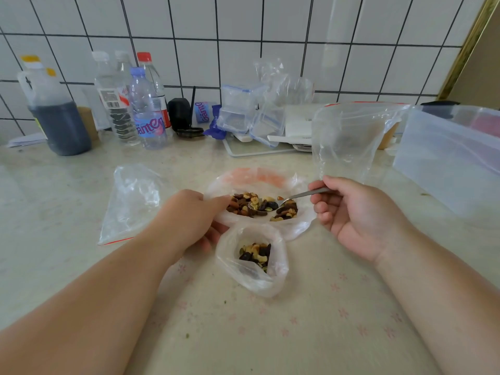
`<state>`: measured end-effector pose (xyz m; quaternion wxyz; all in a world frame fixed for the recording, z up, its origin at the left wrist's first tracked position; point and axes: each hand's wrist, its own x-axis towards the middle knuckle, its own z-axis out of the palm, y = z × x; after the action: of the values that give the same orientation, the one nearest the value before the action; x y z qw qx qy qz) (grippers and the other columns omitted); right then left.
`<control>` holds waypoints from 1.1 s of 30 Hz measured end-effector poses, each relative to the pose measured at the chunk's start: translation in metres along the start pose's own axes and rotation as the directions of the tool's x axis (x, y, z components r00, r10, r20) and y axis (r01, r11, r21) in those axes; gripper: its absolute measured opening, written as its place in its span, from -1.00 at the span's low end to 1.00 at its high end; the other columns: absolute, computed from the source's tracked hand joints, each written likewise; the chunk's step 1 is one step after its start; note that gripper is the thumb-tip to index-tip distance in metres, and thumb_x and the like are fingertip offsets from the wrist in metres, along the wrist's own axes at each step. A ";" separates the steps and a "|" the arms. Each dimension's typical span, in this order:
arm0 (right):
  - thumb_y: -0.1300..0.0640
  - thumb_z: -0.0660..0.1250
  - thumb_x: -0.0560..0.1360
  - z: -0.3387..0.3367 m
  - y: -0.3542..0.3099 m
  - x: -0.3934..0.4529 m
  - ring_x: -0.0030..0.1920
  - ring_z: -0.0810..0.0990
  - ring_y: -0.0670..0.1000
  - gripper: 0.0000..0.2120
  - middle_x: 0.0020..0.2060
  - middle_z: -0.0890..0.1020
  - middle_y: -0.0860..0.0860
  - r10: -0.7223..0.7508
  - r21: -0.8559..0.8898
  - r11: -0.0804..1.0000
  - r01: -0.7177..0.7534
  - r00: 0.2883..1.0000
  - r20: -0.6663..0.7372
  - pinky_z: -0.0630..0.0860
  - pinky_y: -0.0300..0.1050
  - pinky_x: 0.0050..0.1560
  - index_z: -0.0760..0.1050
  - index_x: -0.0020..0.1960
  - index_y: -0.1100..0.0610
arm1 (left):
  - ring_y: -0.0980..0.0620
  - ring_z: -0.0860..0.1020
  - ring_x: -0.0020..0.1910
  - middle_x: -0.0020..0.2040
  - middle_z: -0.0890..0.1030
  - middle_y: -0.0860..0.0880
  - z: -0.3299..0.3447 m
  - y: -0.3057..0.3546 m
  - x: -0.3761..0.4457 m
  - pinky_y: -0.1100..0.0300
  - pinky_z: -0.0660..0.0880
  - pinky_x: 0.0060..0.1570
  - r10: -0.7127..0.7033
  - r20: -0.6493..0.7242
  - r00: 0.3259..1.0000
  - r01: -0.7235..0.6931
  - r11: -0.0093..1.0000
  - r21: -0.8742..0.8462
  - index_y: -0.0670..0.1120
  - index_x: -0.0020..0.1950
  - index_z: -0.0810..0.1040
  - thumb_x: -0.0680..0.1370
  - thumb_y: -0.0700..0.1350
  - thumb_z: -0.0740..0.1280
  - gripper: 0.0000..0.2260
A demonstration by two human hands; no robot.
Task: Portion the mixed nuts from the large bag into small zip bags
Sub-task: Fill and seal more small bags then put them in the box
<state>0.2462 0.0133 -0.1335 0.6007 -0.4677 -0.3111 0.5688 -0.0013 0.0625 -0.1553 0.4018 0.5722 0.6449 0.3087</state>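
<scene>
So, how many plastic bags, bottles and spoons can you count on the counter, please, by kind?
Zip bags holding nuts: 2 (large bag, small bag)
Empty zip bags: 2 (flat one, standing one)
Clear water bottles: 4 (front one)
Dark-liquid jug: 1
Spoon: 1, held by the right hand
Total: 10

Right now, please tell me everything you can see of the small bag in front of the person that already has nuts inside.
The small zip bag is clear, thin, crinkled plastic. It stands open on the pale counter, mouth toward the camera, just in front of the large bag. A small heap of mixed nuts, brown, dark and pale, lies inside, filling only part of it. The left hand holds its left rim with the fingers. The spoon in the right hand is apart from it.
</scene>
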 end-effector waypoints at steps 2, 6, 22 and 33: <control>0.14 0.24 0.62 0.001 -0.003 -0.003 -0.52 0.45 -0.07 -0.66 -0.45 0.56 0.08 -0.007 -0.016 1.000 0.008 0.998 0.059 0.36 -0.28 -0.56 0.63 -0.25 0.23 | -0.02 0.52 -0.59 -0.40 0.69 -0.09 0.000 0.000 0.001 0.18 0.47 -0.46 0.021 -0.026 0.999 -0.020 0.999 0.027 -0.18 -0.12 0.63 0.57 0.07 0.36 -0.69; 0.11 0.27 0.59 0.003 -0.004 -0.011 -0.50 0.43 -0.02 -0.66 -0.43 0.55 0.13 -0.106 -0.120 0.984 0.131 0.975 0.196 0.32 -0.22 -0.53 0.66 -0.27 0.21 | 0.02 0.50 -0.57 -0.40 0.67 -0.11 0.002 -0.002 0.001 0.23 0.43 -0.50 0.094 -0.083 0.992 -0.084 0.989 0.120 -0.19 -0.15 0.57 0.58 -0.02 0.32 -0.75; 0.04 0.30 0.60 -0.008 -0.004 -0.007 -0.42 0.50 -0.05 -0.70 -0.39 0.61 0.01 -0.453 -0.376 0.826 0.420 0.892 0.002 0.44 -0.21 -0.40 0.67 -0.24 0.05 | -0.07 0.69 -0.22 -0.14 0.66 -0.07 0.005 0.003 -0.002 -0.10 0.64 -0.14 0.267 -0.128 0.955 -0.231 0.942 0.245 -0.03 -0.05 0.48 0.68 0.08 0.22 -0.78; 0.01 0.29 0.60 0.002 0.013 -0.014 -0.28 0.62 -0.08 -0.80 -0.30 0.66 -0.01 -0.454 -0.587 0.592 0.552 0.830 0.323 0.53 -0.26 -0.23 0.68 -0.09 -0.08 | -0.03 0.75 -0.18 0.05 0.66 -0.08 0.002 0.018 -0.003 0.02 0.71 -0.19 0.114 -0.058 0.992 -0.128 0.900 -0.417 0.15 0.04 0.51 0.58 -0.08 0.44 -0.83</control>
<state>0.2370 -0.0015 -0.1427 0.5087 -0.5000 -0.6513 0.2589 0.0097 0.0622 -0.1402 0.4849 0.5062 0.5331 0.4738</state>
